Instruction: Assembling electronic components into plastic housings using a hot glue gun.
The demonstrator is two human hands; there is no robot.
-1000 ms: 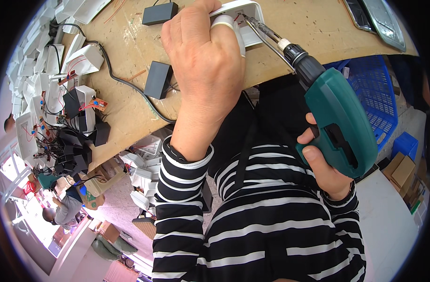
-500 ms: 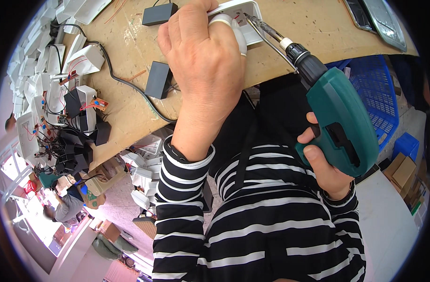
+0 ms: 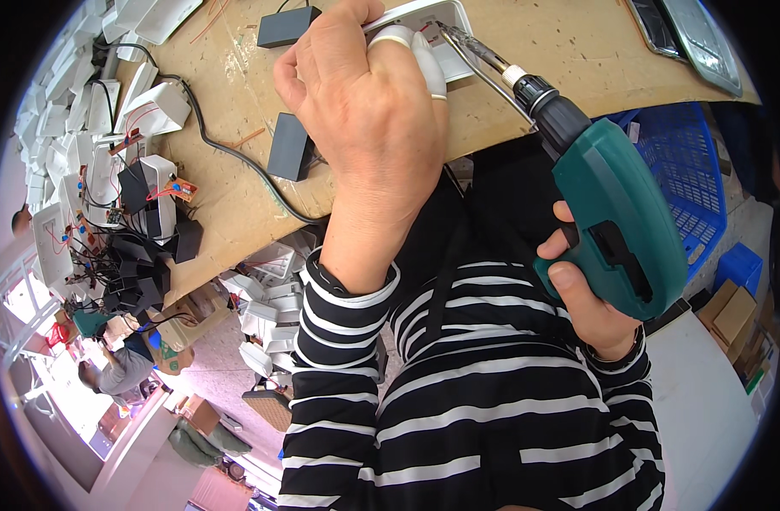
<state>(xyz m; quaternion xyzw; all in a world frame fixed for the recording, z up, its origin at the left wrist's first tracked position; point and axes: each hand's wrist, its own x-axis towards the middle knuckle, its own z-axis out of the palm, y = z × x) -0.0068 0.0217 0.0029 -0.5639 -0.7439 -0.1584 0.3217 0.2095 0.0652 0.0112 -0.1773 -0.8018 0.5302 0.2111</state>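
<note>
At the table's near edge, my left hand (image 3: 374,128) is closed on a shallow white plastic case (image 3: 458,58), tilted with its inside partly showing. White covers (image 3: 428,64) sit on a couple of its fingers, and a bit of red wire shows inside the case. My right hand (image 3: 587,311) grips a dark green soldering gun (image 3: 624,204) by its handle, index finger by the trigger. The gun's tip (image 3: 448,32) and the thin metal tube beside it reach into the case by the red wire. My left fingertips are hidden behind the hand.
Two black boxes (image 3: 289,146) lie left of my left hand, near a black cable (image 3: 204,128). White cases with wired circuit boards (image 3: 182,188) pile up at the left. A phone (image 3: 658,25) rests far right; a blue basket (image 3: 679,162) stands below the edge. Another person (image 3: 117,375) sits beyond.
My left hand and the white case have shifted slightly left. The soldering gun has moved a little left too, its tip still inside the case.
</note>
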